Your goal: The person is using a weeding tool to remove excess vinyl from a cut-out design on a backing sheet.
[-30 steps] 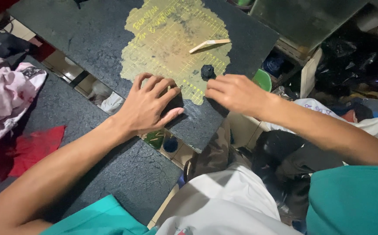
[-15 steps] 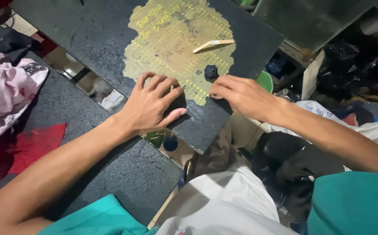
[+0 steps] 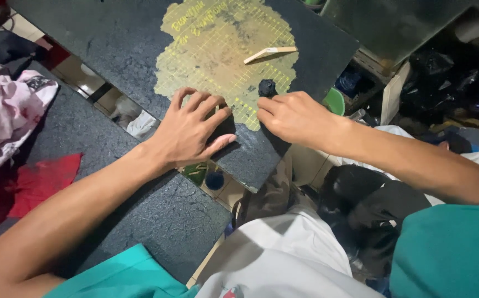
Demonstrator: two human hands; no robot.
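Dark board (image 3: 112, 49) under both hands (left hand (image 3: 187, 129) flat, right hand (image 3: 292, 116) curled).

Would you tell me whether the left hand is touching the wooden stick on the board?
Apart. The head view shows the left hand flat on the dark board, while the wooden stick lies farther up it, bare surface between them.

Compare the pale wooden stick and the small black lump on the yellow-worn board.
The wooden stick is pale, long and flat; the black lump is dark, short and rounded. The stick lies apart from both hands; the lump sits right at the right hand fingertips. Both rest on the board.
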